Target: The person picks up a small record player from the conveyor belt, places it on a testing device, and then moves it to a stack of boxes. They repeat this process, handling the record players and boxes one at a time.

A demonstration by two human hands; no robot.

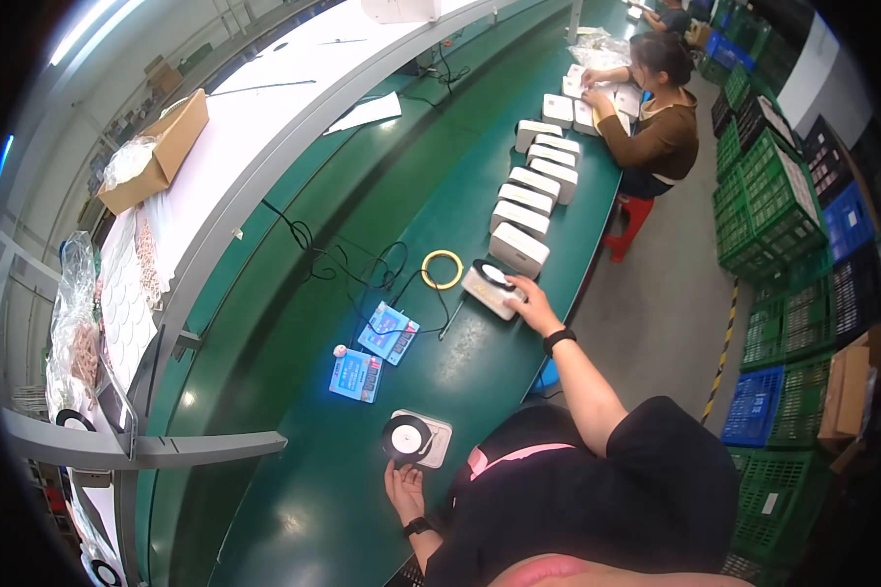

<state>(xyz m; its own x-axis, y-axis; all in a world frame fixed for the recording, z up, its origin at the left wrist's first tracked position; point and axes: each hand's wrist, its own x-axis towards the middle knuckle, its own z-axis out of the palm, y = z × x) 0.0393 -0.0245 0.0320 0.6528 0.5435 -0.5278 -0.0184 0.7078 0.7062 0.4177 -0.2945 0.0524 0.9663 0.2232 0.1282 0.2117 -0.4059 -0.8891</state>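
Note:
On the green bench in front of me lies a small white record player (438, 445) with a black disc and a white centre label on top. The fingers of my left hand (403, 486) are at its near edge, gripping it from below the disc. Farther up the bench, my right hand (534, 309) has its thumb and fingers closed on the right side of a second white record player (486, 297), which also carries a black disc. Its far side rests at the end of a row of white boxy units (519, 248). My right palm hides part of its edge.
Two blue-screened devices (389, 333) with black cables and a yellow tape roll (442, 270) lie left of my right hand. A co-worker (664, 117) sits at the far end handling white units. Green and blue crates (768, 205) line the right aisle; a grey metal frame (166, 450) stands left.

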